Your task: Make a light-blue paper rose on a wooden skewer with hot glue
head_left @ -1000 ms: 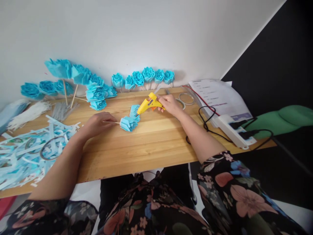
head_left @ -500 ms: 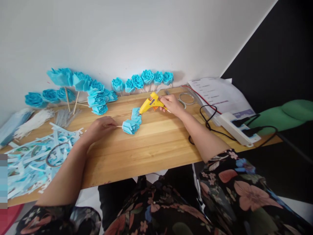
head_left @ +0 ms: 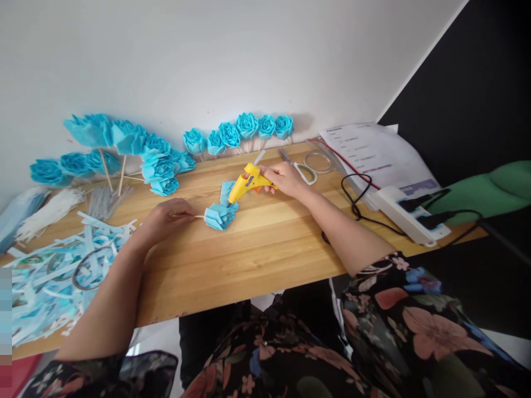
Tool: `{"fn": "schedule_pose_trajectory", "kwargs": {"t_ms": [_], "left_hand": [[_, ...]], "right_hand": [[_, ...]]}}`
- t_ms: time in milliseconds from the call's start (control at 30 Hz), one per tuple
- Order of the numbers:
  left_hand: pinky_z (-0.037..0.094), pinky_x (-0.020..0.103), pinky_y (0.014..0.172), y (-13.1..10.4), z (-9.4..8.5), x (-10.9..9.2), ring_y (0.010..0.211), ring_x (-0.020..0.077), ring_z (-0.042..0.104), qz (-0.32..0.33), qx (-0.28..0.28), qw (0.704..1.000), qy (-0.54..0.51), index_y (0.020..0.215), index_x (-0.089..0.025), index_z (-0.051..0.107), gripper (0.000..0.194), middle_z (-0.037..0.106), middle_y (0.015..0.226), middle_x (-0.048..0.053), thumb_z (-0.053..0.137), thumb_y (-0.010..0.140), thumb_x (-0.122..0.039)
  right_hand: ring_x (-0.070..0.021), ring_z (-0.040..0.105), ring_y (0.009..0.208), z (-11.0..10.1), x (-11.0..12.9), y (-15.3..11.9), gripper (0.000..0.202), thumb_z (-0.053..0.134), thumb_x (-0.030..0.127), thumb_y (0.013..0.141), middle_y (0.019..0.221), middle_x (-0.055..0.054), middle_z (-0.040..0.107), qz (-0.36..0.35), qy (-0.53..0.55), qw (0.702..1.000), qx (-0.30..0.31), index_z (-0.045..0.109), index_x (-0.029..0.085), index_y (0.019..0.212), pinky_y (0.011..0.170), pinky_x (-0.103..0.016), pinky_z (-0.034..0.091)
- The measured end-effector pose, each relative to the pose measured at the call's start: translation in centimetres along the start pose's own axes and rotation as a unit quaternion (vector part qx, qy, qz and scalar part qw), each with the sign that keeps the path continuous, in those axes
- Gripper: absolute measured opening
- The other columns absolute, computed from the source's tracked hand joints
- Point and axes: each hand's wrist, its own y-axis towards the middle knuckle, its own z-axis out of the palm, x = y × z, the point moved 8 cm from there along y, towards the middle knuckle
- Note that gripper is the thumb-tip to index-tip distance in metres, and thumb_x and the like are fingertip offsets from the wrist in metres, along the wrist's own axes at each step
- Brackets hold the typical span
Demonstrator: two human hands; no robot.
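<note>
Between its fingertips my left hand [head_left: 172,215] pinches the thin wooden stick of a blue paper flower [head_left: 218,216], which lies sideways with its head on the table. A loose blue paper strip [head_left: 226,191] extends from the flower head towards the wall. My right hand [head_left: 284,178] is wrapped round the handle of a yellow glue gun [head_left: 248,183]. Its nozzle points down and left, at the strip close beside the flower head; whether it touches cannot be made out. A clear glue stick [head_left: 260,157] juts from the gun's back.
Finished blue flowers [head_left: 247,126] on sticks lean along the wall. Paper strips [head_left: 53,276] are heaped at left beside white stem bundles [head_left: 52,213]. Scissors [head_left: 307,172] and a wire ring [head_left: 318,162] lie behind my right hand. A power strip [head_left: 409,213], black cable and printed sheets [head_left: 365,152] occupy the right.
The glue gun's nozzle has moved down and left along the strip, nearer the flower head. My left hand still pinches the stick. The whole view has shifted slightly.
</note>
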Motion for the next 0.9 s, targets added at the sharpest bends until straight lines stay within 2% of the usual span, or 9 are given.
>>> {"fn": "schedule_pose_trajectory", "kwargs": {"t_ms": [100,300,700,900], "left_hand": [[0.054,0.032,0.077,0.0,-0.3,-0.1,0.088,0.0215,0.068,-0.007,-0.024,0.999,-0.023,0.090,-0.021,0.073,0.031,0.075,0.094,0.008,0.059,0.095,-0.048],[0.052,0.029,0.075,0.1,-0.3,-0.3,0.084,0.0191,0.067,0.005,-0.034,0.999,-0.022,0.088,-0.020,0.073,0.030,0.074,0.091,0.006,0.059,0.095,-0.046],[0.050,0.030,0.077,0.0,-0.3,-0.3,0.084,0.0189,0.066,0.028,-0.036,0.999,-0.018,0.088,-0.019,0.073,0.030,0.073,0.091,0.007,0.058,0.096,-0.043],[0.050,0.030,0.076,0.0,-0.3,-0.2,0.082,0.0182,0.065,0.020,-0.035,0.999,-0.028,0.089,-0.019,0.073,0.029,0.073,0.090,0.006,0.060,0.096,-0.044]], "right_hand": [[-0.0082,0.056,0.044,0.2,-0.3,0.1,0.059,0.052,0.060,0.095,0.056,-0.004,0.067,-0.002,-0.012,1.000,0.013,0.062,0.015,0.058,0.051,-0.021,0.042],[-0.0087,0.054,0.044,-1.2,-1.9,0.6,0.057,0.051,0.059,0.096,0.055,-0.003,0.065,0.018,0.063,0.997,-0.044,0.062,0.017,0.059,0.048,-0.021,0.042],[-0.0086,0.056,0.044,-0.8,-1.9,0.5,0.056,0.053,0.059,0.096,0.056,-0.003,0.066,0.011,-0.001,0.999,-0.030,0.066,0.016,0.061,0.049,-0.021,0.041],[-0.0084,0.053,0.042,-1.7,-2.9,1.0,0.054,0.056,0.057,0.094,0.054,-0.002,0.064,0.029,0.108,0.990,-0.082,0.060,0.018,0.056,0.045,-0.021,0.041]]}}
